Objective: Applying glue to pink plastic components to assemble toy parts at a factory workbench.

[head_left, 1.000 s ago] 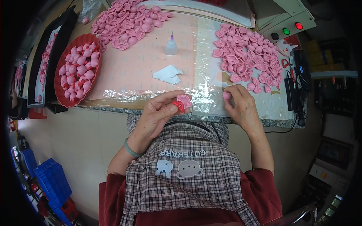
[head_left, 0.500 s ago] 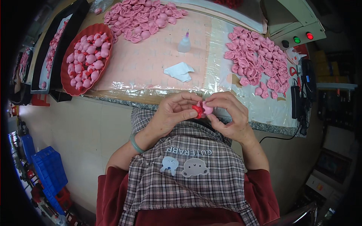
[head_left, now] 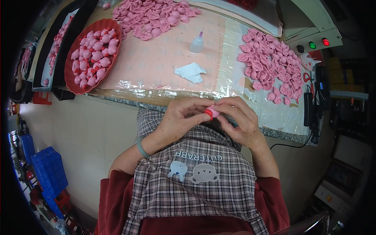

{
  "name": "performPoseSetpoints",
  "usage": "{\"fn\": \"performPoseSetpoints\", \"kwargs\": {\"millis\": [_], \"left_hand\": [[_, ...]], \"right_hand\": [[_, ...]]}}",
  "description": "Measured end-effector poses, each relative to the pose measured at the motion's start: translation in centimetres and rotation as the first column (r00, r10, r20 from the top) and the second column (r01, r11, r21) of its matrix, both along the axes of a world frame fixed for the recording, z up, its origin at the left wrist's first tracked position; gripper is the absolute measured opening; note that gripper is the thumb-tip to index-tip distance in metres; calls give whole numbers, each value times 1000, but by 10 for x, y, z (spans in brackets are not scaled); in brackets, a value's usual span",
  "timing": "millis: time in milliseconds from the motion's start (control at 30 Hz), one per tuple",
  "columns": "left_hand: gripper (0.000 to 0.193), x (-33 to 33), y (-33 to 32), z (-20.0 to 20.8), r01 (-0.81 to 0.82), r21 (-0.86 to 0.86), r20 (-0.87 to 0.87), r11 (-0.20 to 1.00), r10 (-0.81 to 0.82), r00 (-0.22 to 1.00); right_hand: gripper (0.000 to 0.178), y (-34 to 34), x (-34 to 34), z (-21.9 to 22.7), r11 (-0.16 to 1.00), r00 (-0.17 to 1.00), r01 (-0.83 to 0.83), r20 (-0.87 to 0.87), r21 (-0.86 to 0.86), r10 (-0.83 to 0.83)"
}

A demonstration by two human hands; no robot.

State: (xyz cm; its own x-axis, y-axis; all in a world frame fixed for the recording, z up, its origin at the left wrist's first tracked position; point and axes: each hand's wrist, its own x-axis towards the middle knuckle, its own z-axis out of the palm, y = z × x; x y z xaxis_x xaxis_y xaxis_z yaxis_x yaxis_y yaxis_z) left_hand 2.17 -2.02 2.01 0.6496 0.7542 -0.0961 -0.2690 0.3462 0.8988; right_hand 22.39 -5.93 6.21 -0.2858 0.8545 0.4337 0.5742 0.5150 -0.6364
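Note:
Both hands meet just in front of the table edge, over my apron. My left hand (head_left: 181, 119) pinches a small pink toy piece with a red part (head_left: 210, 112) between thumb and fingers. My right hand (head_left: 237, 119) grips the same piece from the right, fingertips curled over its pink top. The piece is mostly hidden by my fingers.
A red tray (head_left: 73, 83) at the left holds several finished pink pieces. Loose pink shells lie in piles at the back (head_left: 150, 15) and the right (head_left: 270, 66). A small glue bottle (head_left: 196, 43) and a white cloth (head_left: 190, 73) sit mid-table. A control box with buttons (head_left: 313, 43) stands back right.
My right hand came in from the table's right side to join the left. Both hands drew back off the table edge toward my body and now work the piece together.

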Motion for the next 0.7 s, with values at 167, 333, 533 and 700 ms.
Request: {"fn": "performPoseSetpoints", "kwargs": {"millis": [167, 333, 533, 700], "left_hand": [[40, -1, 0, -3, -20, 168, -118, 986, 40, 992], [42, 1, 4, 1, -32, -33, 38, 999, 33, 999], [36, 3, 5, -6, 15, -336, 291, 942, 88, 953], [30, 3, 6, -12, 37, -335, 357, 942, 91, 930]], "right_hand": [[29, 1, 4, -6, 997, 999, -1, -47, -80, -3], [29, 2, 1, -11, 974, 984, 88, -132, -209, -118], [43, 5, -20, -14, 995, 987, 98, -130, -14, -99], [54, 9, -27, -23, 985, 991, 132, -45, 107, -128]]}}
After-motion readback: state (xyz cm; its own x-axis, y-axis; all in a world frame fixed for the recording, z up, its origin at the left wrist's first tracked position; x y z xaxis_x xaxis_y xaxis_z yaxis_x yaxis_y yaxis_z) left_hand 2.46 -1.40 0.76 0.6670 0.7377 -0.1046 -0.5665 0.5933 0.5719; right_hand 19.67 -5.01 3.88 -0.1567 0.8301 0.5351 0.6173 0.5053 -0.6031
